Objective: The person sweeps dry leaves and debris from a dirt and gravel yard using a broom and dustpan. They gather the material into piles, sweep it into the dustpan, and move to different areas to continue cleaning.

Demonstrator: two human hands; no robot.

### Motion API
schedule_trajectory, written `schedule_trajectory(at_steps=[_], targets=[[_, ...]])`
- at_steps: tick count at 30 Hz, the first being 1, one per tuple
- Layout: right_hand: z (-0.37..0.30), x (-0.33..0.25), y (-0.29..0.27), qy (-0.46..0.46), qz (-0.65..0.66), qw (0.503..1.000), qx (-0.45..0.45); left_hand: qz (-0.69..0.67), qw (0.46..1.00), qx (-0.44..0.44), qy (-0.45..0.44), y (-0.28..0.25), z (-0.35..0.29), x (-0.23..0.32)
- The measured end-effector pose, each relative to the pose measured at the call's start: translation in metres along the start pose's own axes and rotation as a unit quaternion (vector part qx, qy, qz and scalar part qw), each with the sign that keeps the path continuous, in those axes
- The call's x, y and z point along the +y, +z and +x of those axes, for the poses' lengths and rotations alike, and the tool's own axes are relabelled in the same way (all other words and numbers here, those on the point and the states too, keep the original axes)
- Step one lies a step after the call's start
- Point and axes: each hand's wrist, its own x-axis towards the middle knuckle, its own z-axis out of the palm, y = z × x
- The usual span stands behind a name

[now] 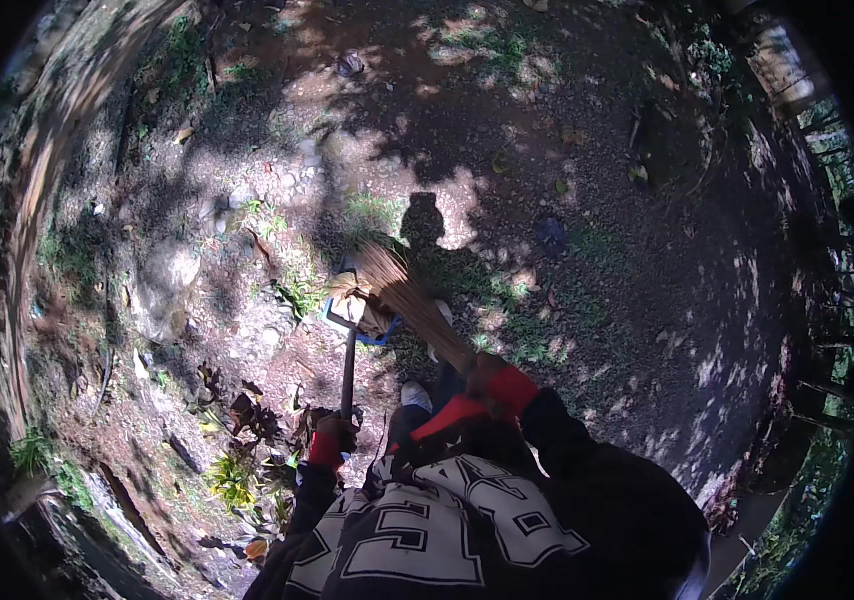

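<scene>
My left hand (332,428) grips the dark upright handle of a long-handled dustpan (355,312), whose pan rests on the dirt ground and holds dry leaves. My right hand (487,375), at a red cuff, holds a straw broom (409,295) whose bristles reach down to the pan's mouth. My white shoe (415,395) stands just below the pan. Both sleeves are dark.
Bare dirt ground (567,130) with patches of grass, stones and scattered dry leaves lies all around. A large rock (162,285) sits to the left. Small plants (237,470) grow near my left arm. My shadow falls ahead of the pan.
</scene>
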Motion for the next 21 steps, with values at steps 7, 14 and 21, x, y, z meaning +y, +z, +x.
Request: schedule_trajectory(at_steps=[7,14,21], targets=[[-0.004,0.103,-0.049,-0.002,0.230,0.966,0.114,0.043,0.998,-0.011,-0.045,0.080,0.020,0.074],[0.109,0.185,-0.228,0.047,0.159,0.961,0.222,0.051,0.993,-0.048,-0.099,0.194,0.114,0.159],[0.282,0.233,-0.431,-0.064,-0.287,0.948,0.121,0.019,0.987,-0.008,-0.156,0.305,0.217,0.244]])
